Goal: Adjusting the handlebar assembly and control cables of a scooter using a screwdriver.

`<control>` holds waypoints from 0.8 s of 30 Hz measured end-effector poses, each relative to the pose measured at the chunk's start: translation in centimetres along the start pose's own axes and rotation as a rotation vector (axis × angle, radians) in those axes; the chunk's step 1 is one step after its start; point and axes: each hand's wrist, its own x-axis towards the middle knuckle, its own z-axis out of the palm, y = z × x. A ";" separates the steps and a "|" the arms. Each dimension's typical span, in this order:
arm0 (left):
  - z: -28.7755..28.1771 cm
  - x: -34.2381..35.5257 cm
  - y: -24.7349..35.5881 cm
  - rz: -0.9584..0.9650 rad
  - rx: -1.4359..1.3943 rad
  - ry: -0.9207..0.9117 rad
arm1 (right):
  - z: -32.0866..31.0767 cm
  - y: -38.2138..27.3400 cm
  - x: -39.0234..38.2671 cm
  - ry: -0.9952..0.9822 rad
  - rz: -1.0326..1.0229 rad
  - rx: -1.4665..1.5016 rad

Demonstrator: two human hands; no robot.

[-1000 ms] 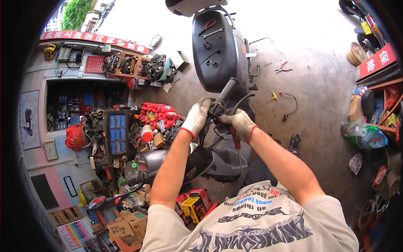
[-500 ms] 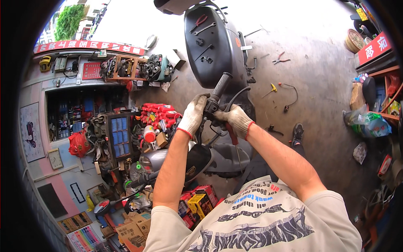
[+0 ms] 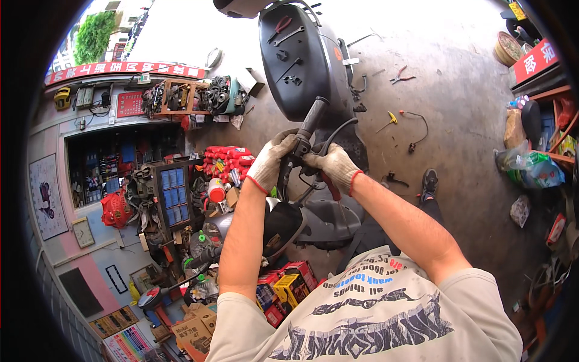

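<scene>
Both hands, in white work gloves with red cuffs, are at the scooter's handlebar. My left hand (image 3: 272,159) is closed around the black switch housing (image 3: 300,146), just below the rubber grip (image 3: 314,117). On the other side my right hand (image 3: 335,165) pinches at the base of the black brake lever (image 3: 342,131); what lies between thumb and finger is hidden. A screwdriver with a red handle (image 3: 332,188) is tucked under the right hand's curled fingers, its shaft pointing down. Dark cables hang below the bar.
The black scooter seat (image 3: 295,66) bears red-handled pliers (image 3: 281,25), a wrench (image 3: 289,36) and small black parts. On the floor to the right lie pliers (image 3: 402,76), a yellow-handled screwdriver (image 3: 392,117) and a cable (image 3: 426,125). Boxes (image 3: 292,289) stand close by on the left.
Both hands have shifted slightly left along with the view, still at the switch housing and lever base. The screwdriver's shaft now stands out less below the right hand.
</scene>
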 end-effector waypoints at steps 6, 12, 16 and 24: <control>0.1 0.1 0.1 0.006 -0.013 -0.017 | 0.2 0.6 0.3 0.080 -0.002 -0.100; 0.5 0.1 0.5 -0.001 0.001 0.002 | -0.1 -0.8 -0.3 0.037 0.062 -0.059; 0.5 0.0 0.7 0.000 0.122 0.000 | 0.2 -3.4 -2.4 0.033 0.152 -0.099; 1.0 0.0 0.9 -0.009 0.071 0.017 | -0.2 -1.0 -1.1 -0.006 0.006 -0.003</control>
